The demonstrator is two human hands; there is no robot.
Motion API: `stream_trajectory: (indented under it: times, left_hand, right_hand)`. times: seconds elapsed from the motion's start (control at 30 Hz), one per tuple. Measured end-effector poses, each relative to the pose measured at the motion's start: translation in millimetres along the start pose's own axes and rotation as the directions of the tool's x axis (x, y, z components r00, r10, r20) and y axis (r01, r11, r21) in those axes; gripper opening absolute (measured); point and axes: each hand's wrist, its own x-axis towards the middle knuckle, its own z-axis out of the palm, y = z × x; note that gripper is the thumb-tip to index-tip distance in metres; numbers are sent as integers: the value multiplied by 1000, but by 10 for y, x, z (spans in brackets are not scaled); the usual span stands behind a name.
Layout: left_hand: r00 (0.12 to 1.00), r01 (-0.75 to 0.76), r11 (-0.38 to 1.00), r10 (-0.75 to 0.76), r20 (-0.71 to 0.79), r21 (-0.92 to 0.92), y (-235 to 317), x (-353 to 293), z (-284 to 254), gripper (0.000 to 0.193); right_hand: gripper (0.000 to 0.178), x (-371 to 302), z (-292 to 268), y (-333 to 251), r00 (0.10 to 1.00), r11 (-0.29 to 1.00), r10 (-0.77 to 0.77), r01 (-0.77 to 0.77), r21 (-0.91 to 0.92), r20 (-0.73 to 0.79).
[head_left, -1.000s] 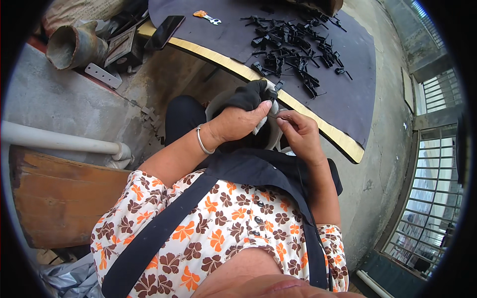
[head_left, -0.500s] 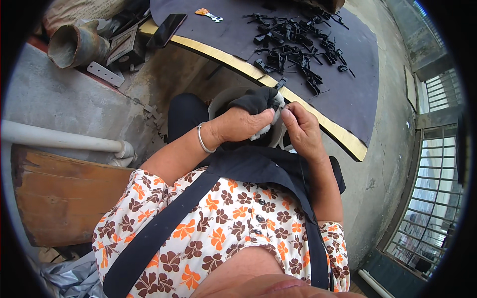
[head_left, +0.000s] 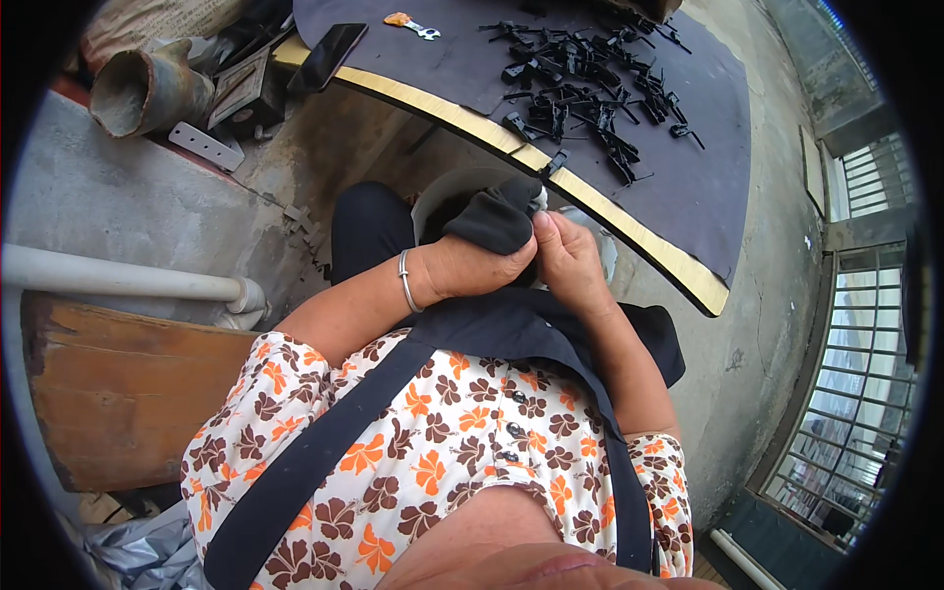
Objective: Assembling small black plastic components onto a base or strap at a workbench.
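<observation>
My left hand [head_left: 474, 267], with a bangle at the wrist, is closed on a dark cloth item [head_left: 497, 216] with a white part at its far end. It looks like a sock or glove, but its kind is not certain. Against that white end my right hand [head_left: 572, 258] is pinched, thumb and forefinger together; whatever lies between the fingertips is too small to make out. Both hands are in front of my lap, just short of the table edge. A small black clamp-like piece [head_left: 555, 163] sits on that edge, right beyond the hands.
Many black plastic parts [head_left: 565, 69] lie heaped on the dark-covered table [head_left: 688, 197]. A phone [head_left: 329, 57] and an orange-handled tool [head_left: 411, 25] rest at its left. Beneath the hands stands a pale bucket [head_left: 430, 202]. A rusty pipe fitting [head_left: 147, 90] is far left.
Both hands have drawn slightly nearer to me, and the cloth has turned so more dark fabric and less white shows. The right hand has shifted a little left.
</observation>
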Motion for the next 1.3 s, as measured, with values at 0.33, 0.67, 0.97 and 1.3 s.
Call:
stream_trajectory:
  times: [0.33,0.67,0.97,1.3]
  left_hand:
    - [986,153,988,-154,57,18,-312,-82,65,28]
    - [759,368,-231,-485,435,-901,-198,40,36,23]
    - [897,307,134,-373,239,-942,-120,84,-74,29]
    - [929,356,570,-302,213,-740,-186,106,-142,30]
  right_hand:
    - [20,515,-279,68,863,517,-501,235,-823,-68]
    - [13,116,-214,28,990,773,-114,33,633,87]
    - [13,8,-171,-9,997,656,-43,-19,754,63]
    - [12,1,-200,40,994,713,-105,48,700,40]
